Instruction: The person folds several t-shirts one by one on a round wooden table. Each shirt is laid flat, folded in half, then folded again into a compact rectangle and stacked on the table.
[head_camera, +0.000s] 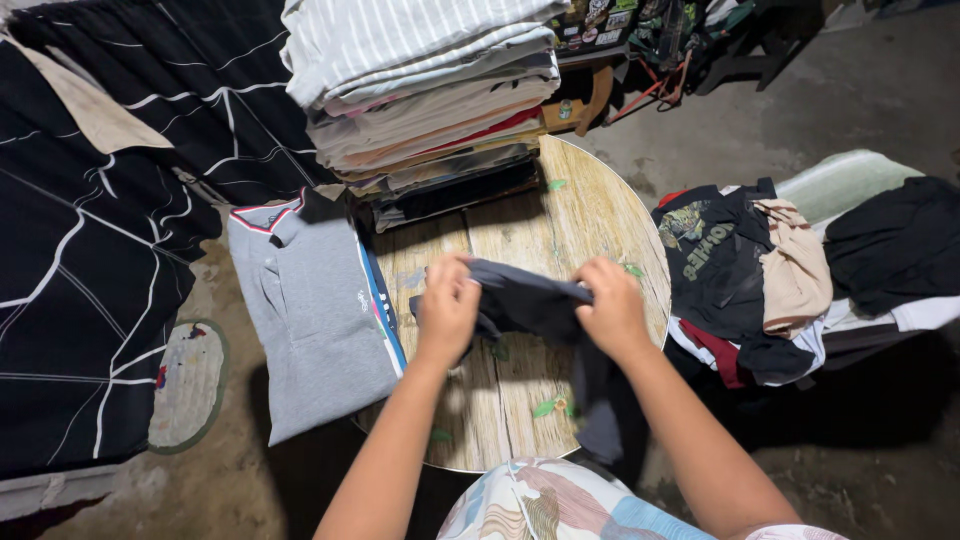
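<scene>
Hands grip one dark garment (535, 305) over the round bench (590, 215). Left hand (447, 305) and right hand (612, 308) both pinch its top edge tight. Grey shirt (315, 320) lies just left.

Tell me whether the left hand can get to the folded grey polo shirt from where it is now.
Probably yes. The grey polo shirt lies on the round table just left of the left hand, with nothing between them. But that hand and the right hand both grip the dark garment, so it must let go first.

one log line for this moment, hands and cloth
left hand: grips dark garment | right hand: grips same garment | over round wooden table | grey polo shirt at left
</scene>
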